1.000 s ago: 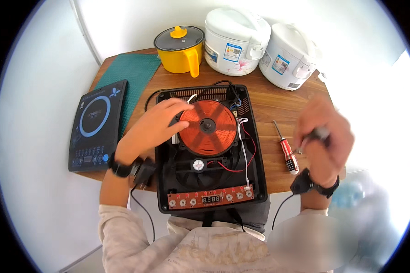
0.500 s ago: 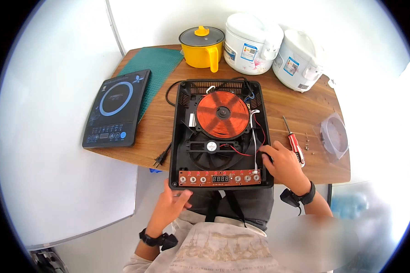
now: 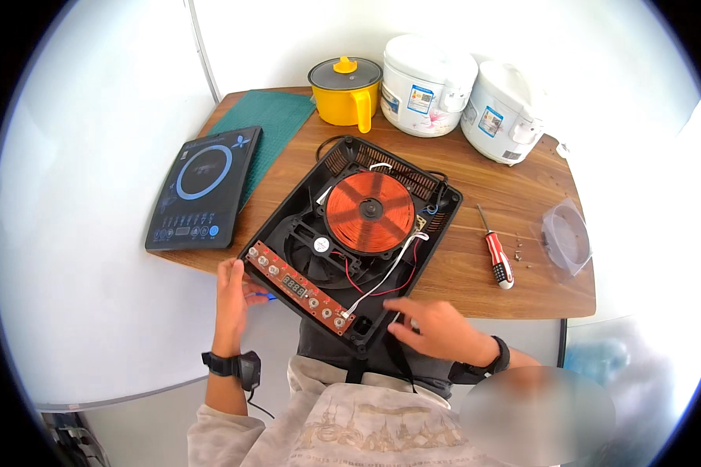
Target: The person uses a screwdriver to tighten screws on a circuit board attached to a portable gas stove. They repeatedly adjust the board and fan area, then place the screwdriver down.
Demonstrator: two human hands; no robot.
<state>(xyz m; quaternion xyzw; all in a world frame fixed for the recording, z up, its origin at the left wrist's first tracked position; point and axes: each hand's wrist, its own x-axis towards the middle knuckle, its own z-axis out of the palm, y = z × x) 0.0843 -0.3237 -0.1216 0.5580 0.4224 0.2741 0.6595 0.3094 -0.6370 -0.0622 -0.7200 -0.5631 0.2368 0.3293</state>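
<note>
An opened induction cooker base, a black tray-like housing, lies turned askew, its front corner jutting past the table edge. Inside are a round copper coil, a fan partly under the coil, red and white wires, and a brown control board along the front. My left hand grips the housing's left corner, fingers at its side and thumb by the front. At the right front wall, my right hand has its index finger over the rim and its thumb outside.
The black glass top panel lies on the left, partly over a green mat. Behind stand a yellow pot and two white rice cookers. A red-handled screwdriver, several screws and a clear plastic container lie right.
The cooker base has turned clockwise, its front right corner swinging toward me. My left hand has moved left and up with its corner, my right hand left and down.
</note>
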